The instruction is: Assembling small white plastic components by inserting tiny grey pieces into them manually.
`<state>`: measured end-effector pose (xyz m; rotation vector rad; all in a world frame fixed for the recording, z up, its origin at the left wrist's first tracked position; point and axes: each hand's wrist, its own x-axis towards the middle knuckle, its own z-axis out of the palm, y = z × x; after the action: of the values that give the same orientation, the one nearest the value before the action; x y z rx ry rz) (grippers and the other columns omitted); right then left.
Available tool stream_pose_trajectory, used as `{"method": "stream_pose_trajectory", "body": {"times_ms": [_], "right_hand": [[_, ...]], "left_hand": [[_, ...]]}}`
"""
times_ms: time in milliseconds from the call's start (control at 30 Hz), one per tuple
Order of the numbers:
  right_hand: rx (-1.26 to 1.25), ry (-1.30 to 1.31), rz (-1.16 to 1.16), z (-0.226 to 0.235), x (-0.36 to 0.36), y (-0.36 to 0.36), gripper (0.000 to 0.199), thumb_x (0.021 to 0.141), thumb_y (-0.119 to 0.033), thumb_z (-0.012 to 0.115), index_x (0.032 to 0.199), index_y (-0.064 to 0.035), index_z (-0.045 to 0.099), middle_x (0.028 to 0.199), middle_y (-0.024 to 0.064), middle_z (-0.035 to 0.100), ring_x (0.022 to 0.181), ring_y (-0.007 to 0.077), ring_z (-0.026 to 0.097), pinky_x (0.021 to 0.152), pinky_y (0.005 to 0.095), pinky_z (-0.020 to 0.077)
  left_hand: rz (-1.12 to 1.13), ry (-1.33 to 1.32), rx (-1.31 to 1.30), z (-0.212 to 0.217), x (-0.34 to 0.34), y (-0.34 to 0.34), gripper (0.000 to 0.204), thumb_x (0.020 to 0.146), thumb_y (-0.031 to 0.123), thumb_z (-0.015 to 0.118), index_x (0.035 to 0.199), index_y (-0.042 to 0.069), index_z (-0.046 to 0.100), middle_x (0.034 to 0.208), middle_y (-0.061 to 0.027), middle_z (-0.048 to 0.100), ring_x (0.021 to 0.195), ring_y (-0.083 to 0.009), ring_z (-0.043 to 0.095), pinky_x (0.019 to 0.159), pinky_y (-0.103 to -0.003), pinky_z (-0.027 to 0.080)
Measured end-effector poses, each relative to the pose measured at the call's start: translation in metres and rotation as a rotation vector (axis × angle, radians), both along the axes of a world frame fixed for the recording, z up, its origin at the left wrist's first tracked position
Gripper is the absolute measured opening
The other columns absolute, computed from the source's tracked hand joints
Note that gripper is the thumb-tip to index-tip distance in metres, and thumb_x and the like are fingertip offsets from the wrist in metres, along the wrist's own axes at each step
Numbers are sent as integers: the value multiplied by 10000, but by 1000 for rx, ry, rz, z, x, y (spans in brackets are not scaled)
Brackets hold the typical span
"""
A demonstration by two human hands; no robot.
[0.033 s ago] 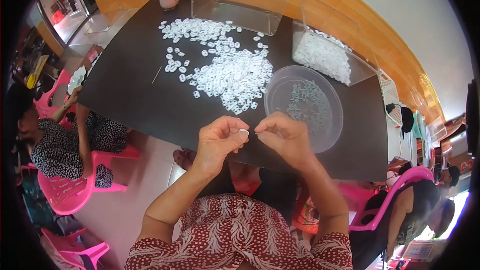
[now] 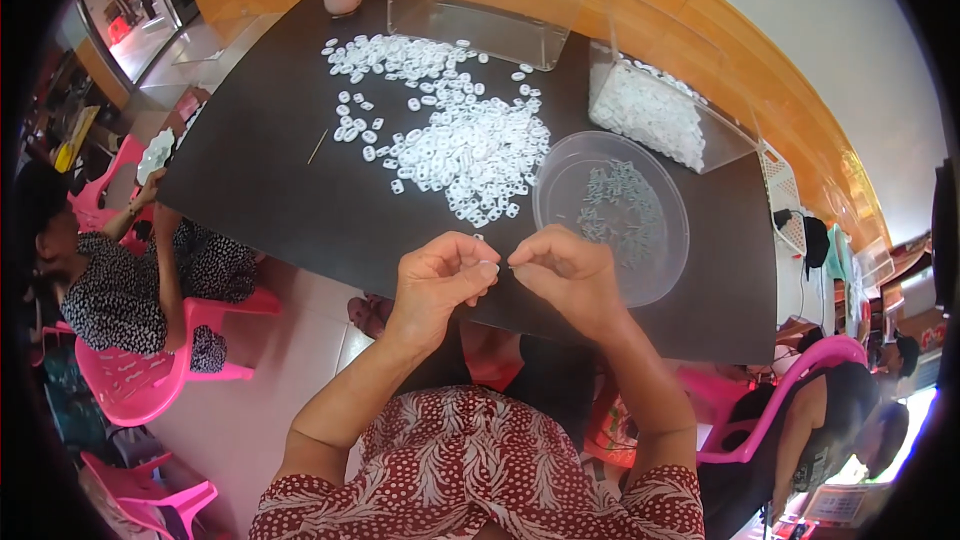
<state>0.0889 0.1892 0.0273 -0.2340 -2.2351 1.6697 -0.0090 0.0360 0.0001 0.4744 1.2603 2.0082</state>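
A white piece (image 2: 478, 237) showed against the tabletop (image 2: 250, 160) just beyond our left hand (image 2: 440, 272), whose pinched fingers no longer showed one, so we judged it released; our right hand (image 2: 572, 275), apart, seemed clamped on a dark bit (image 2: 511, 264).

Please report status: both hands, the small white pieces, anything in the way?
Left hand and right hand close together, both pinched, contents unclear. White pieces piled loose beyond them. Round tray near right hand; nothing seen between hands.
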Motion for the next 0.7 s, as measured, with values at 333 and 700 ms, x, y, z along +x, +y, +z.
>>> {"method": "stream_pose_trajectory", "body": {"times_ms": [333,700], "right_hand": [[-39,71,-75,-20,-13,-27,130,774,13,637,891,-44,636,798,11,562,679,82,498,620,226,420],[84,73,-75,-20,-23,-49,112,782,1,644,887,-32,623,820,45,557,679,110,536,586,244,439]], "left_hand": [[72,26,14,-17,-3,-20,139,858,77,628,956,-22,624,784,-33,603,620,-77,518,552,-200,421],[196,-60,74,-11,5,-20,111,870,45,600,951,-31,601,792,-86,625,606,-122,579,519,-241,496]]}}
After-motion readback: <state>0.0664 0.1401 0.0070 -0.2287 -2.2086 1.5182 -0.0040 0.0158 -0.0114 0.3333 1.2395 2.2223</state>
